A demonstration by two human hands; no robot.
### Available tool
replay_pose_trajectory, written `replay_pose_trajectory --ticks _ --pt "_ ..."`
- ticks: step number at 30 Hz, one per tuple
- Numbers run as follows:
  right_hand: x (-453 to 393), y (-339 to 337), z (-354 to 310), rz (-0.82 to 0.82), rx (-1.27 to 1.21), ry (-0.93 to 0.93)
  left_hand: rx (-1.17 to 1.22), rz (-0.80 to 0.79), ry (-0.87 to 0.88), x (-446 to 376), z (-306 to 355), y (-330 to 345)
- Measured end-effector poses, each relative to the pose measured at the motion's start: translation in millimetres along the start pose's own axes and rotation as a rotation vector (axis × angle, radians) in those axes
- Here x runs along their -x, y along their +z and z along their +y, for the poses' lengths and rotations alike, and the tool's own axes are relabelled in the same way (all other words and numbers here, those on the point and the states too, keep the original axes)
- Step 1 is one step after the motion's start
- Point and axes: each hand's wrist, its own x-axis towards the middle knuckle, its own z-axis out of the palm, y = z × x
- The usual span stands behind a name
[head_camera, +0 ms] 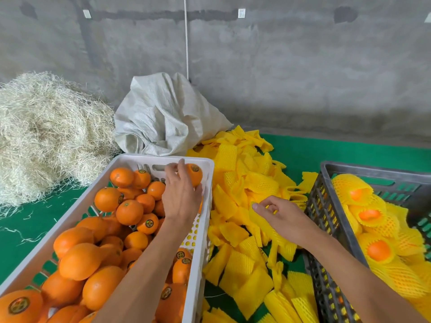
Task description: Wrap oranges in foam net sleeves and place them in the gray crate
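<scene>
While the left hand (180, 197) curls its fingers round a glossy, stickered orange (194, 174) at the far right corner of the white crate (205, 206), the right hand (282, 217) pinches one flat yellow foam net sleeve (261, 220) on the loose pile (242, 183) between the two crates. Roughly two dozen bare oranges fill the white crate, and three wrapped oranges (377, 250) show plainly in the gray crate (326, 220) at right.
</scene>
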Motion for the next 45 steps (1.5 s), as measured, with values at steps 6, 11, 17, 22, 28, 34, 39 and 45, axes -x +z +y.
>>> replay_pose_trajectory --ticks 6,11,17,22,28,34,39,45 --pt "-2.8 -3.6 2.5 0.18 -0.006 -0.051 0.279 -0.154 0.296 32.1 45.9 -1.3" --pt "-5.5 -6.4 0.3 0.317 -0.095 -0.063 0.288 -0.412 0.318 42.3 53.1 6.1" --pt "2.1 -5.6 -11.8 0.428 -0.122 -0.218 0.799 -0.681 -0.045 66.2 73.9 19.9" --pt "10.7 1.1 -26.9 0.294 -0.228 -0.256 0.936 -0.813 -0.421 54.6 74.0 23.5" --pt "13.9 4.1 -42.2 0.125 -0.522 -0.134 0.987 -0.75 -0.485 50.3 74.0 32.8" --pt "13.7 1.3 -41.8 0.093 -0.596 0.017 1.162 -0.628 -0.403 48.5 73.6 29.0" --pt "15.7 3.9 -41.4 0.17 -0.371 -0.04 1.177 -0.579 -0.276 51.7 71.2 25.5" --pt "12.6 5.5 -37.9 0.211 -0.236 -0.05 1.181 -0.546 -0.224 52.5 67.6 32.4"
